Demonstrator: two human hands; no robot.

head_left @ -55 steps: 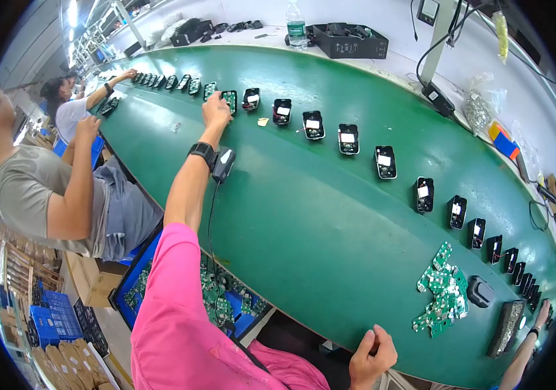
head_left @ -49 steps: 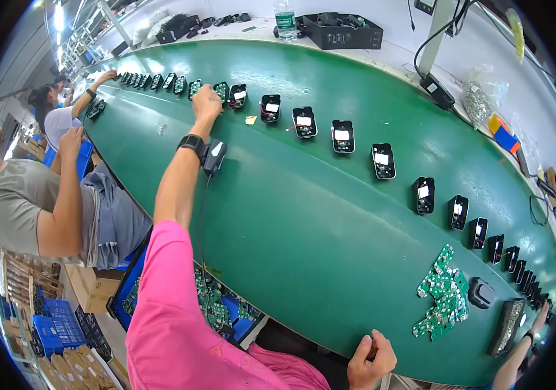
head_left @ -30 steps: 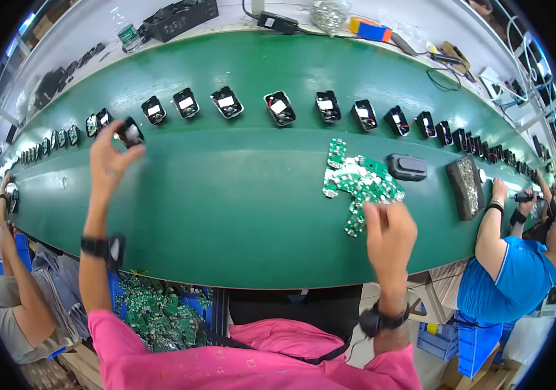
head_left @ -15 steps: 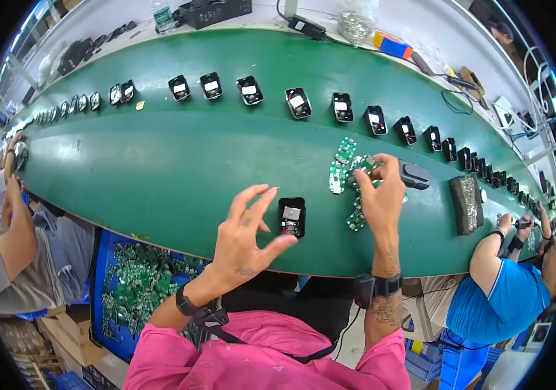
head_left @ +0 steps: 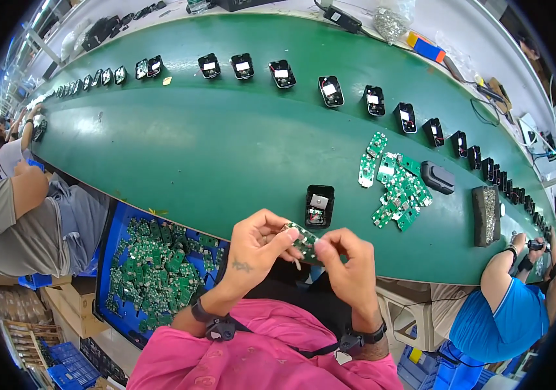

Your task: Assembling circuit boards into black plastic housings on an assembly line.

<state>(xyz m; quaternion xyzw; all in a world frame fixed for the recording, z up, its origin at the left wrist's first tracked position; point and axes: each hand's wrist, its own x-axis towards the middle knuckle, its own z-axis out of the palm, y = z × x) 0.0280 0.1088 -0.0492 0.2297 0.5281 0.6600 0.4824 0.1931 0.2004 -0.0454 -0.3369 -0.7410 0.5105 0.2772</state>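
Note:
A green circuit board is held up between my two hands at the table's near edge. My left hand pinches one end of it with thumb and fingers, and my right hand grips the other end. Just beyond them stands an open black plastic housing with a metal-coloured block and a small green board inside. To its right lies a loose pile of green circuit boards, beside a closed black casing.
Along the far side of the green table runs a row of black housings. A dark foam block lies at the right. Below the left edge is a blue tray of boards. Co-workers sit on both sides.
My right hand has come back from the board pile toward me with a circuit board. My left hand has left the housing's side and now holds the board too. The view has shifted.

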